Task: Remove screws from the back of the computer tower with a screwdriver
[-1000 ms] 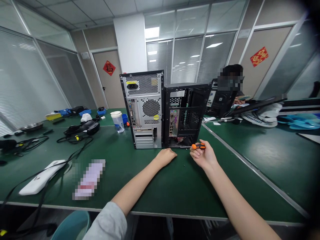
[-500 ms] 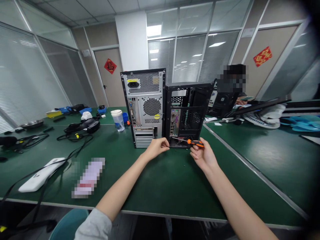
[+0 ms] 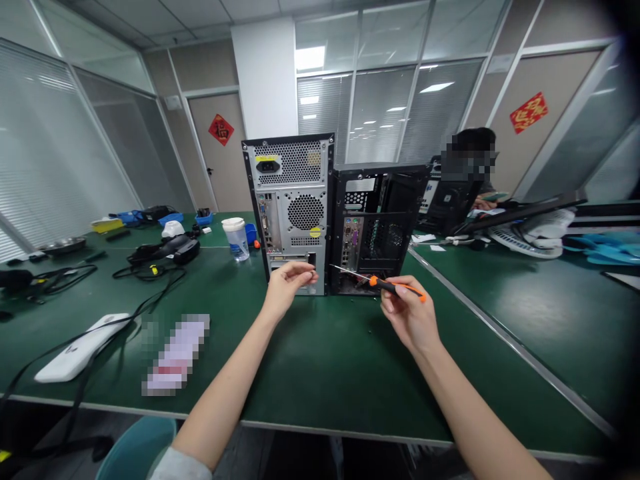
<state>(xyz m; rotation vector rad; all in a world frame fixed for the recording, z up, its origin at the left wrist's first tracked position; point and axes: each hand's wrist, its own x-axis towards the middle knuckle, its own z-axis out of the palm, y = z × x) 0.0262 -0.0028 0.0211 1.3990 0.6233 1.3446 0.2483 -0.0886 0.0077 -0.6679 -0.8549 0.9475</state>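
My right hand point(image 3: 411, 313) grips an orange and black screwdriver point(image 3: 395, 287), its thin shaft pointing left across the lower back of the black computer case point(image 3: 373, 217). My left hand point(image 3: 290, 285) is closed in a pinch in front of the lower slots of the silver computer case point(image 3: 320, 200). Whatever sits between its fingertips is too small to make out. Both cases stand upright side by side with their back panels toward me. The screwdriver tip floats just right of my left fingertips, apart from them. Some tiny loose bits lie on the table below the black case.
A green table point(image 3: 310, 373) spreads under everything. A plastic cup point(image 3: 235, 240), a white device point(image 3: 83, 348) with black straps and a pixelated flat object point(image 3: 177, 357) are on the left. At the right rear, a person point(image 3: 473, 160) sits behind a tilted monitor point(image 3: 525, 217).
My left hand has moved left and up, from the gap between the cases to the silver one. The screwdriver has shifted slightly; its tip is now higher and further left.
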